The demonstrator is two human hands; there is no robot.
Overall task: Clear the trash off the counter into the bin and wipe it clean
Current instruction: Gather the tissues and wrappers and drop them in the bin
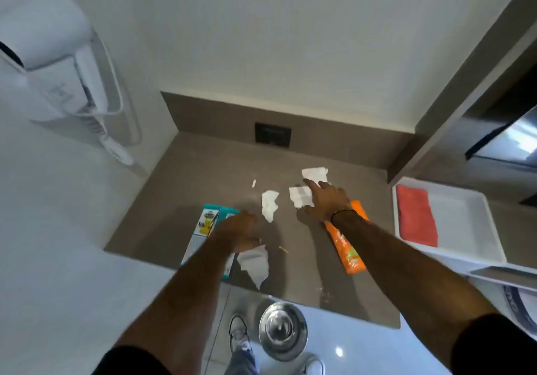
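Right hand (327, 202), fingers spread, is reaching over crumpled white tissues (300, 196) on the matte brown counter (203, 171); left hand (239, 229), finger position unclear, is hovering beside a cardboard carton (207, 223).

On the counter (203, 171), tissues (269, 204) lie between carton (207, 223), left, and packet (348, 247), right.

Crumpled white tissues (270, 209) scattered on brown counter (186, 177), orange wrapper (348, 255) flat, steel bin (282, 329) below
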